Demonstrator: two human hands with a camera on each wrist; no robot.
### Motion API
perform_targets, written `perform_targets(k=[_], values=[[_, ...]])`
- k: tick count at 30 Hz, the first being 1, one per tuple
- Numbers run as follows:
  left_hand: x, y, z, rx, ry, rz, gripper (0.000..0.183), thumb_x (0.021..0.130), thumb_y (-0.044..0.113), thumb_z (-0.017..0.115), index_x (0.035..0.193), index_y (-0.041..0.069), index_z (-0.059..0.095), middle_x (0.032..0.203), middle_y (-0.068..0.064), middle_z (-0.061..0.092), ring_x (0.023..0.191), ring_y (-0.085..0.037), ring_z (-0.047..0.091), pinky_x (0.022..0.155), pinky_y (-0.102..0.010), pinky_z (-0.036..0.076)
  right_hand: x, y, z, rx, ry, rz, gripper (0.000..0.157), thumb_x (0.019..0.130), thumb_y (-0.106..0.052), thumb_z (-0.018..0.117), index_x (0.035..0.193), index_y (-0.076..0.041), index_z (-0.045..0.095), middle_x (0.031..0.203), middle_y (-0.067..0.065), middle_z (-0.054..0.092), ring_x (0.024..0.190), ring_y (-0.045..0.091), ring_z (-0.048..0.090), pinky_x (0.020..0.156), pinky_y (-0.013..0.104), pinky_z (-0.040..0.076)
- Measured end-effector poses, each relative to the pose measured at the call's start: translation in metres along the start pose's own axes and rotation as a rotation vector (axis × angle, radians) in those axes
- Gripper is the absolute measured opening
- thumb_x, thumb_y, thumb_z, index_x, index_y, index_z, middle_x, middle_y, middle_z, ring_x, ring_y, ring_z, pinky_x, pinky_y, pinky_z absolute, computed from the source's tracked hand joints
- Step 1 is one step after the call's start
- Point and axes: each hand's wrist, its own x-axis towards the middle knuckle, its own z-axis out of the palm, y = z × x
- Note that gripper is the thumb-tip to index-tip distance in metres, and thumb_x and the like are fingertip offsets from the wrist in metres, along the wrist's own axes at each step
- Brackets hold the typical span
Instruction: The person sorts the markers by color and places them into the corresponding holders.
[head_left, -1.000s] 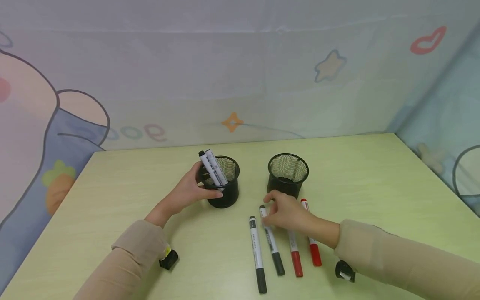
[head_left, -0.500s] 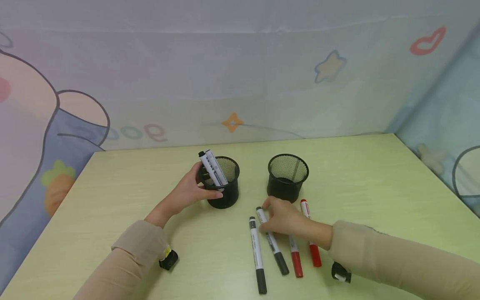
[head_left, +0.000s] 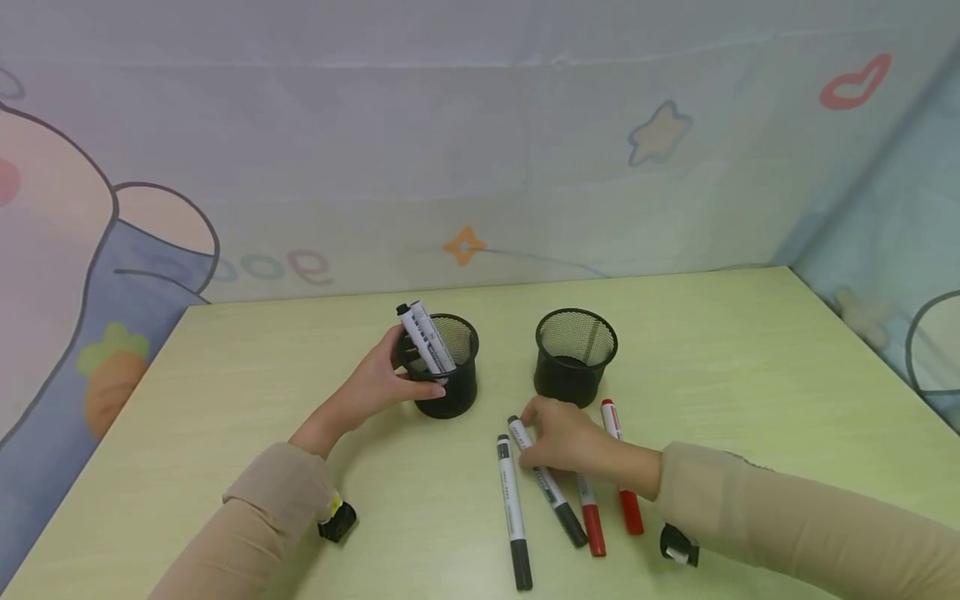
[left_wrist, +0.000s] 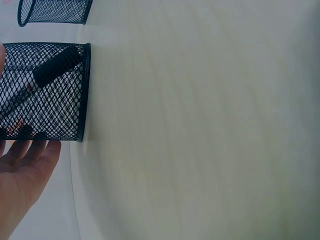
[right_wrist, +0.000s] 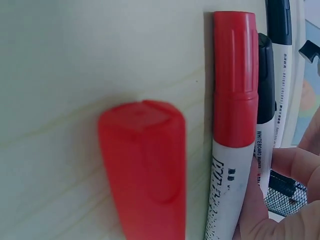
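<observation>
On the left, my left hand [head_left: 363, 390] grips a black mesh pen holder [head_left: 461, 390], thumb across its near side; the far fingers are mostly hidden. Two white markers [head_left: 431, 340] lean in that holder, and the left wrist view shows a black marker cap [left_wrist: 55, 65] through the mesh. My right hand [head_left: 570, 435] pinches a black-capped whiteboard marker [head_left: 552, 492] that lies slanted on the table, its cap end close to a red-capped marker [head_left: 592, 518] partly covered by the hand. In the right wrist view, thumb and fingers sit around the pinched marker [right_wrist: 265, 132].
A second mesh pen holder [head_left: 570, 379] stands just beyond my right hand. Another black-capped marker [head_left: 512, 508] lies left of the pinched one, and a second red-capped marker [head_left: 632, 510] lies to the right under my forearm. A printed cloth [head_left: 337, 167] hangs behind the table.
My right hand has shifted slightly left and nearer, taking hold of the black-capped marker. That marker has turned, its cap end swinging right toward the red one. The left hand stays put.
</observation>
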Motion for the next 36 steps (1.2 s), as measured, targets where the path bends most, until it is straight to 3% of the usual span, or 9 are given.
perform_targets(k=[8, 20, 36], values=[[-0.001, 0.000, 0.000, 0.014, 0.005, -0.005, 0.098, 0.070, 0.017, 0.083, 0.145, 0.019, 0.020, 0.130, -0.009, 0.044, 0.121, -0.026, 0.046, 0.090, -0.040, 0.043, 0.000, 0.001, -0.001, 0.069, -0.015, 0.046, 0.038, 0.072, -0.002, 0.074, 0.106, -0.005, 0.056, 0.065, 0.006, 0.055, 0.049, 0.014, 0.050, 0.046, 0.023, 0.039], [0.000, -0.001, 0.001, -0.019, -0.001, 0.007, 0.098, 0.070, 0.016, 0.083, 0.144, 0.019, 0.020, 0.130, -0.009, 0.044, 0.120, -0.026, 0.046, 0.088, -0.038, 0.046, -0.002, -0.002, -0.007, 0.197, -0.069, 0.099, 0.038, 0.074, -0.002, 0.073, 0.108, -0.009, 0.057, 0.072, 0.007, 0.057, 0.054, 0.016, 0.053, 0.047, 0.025, 0.044], [0.000, -0.002, 0.000, -0.012, 0.008, 0.006, 0.098, 0.070, 0.014, 0.083, 0.145, 0.017, 0.019, 0.130, -0.009, 0.045, 0.121, -0.025, 0.046, 0.093, -0.041, 0.043, -0.001, -0.007, -0.018, 0.304, -0.104, 0.044, 0.039, 0.077, -0.001, 0.070, 0.114, -0.008, 0.056, 0.080, 0.010, 0.057, 0.064, 0.019, 0.057, 0.056, 0.030, 0.049]])
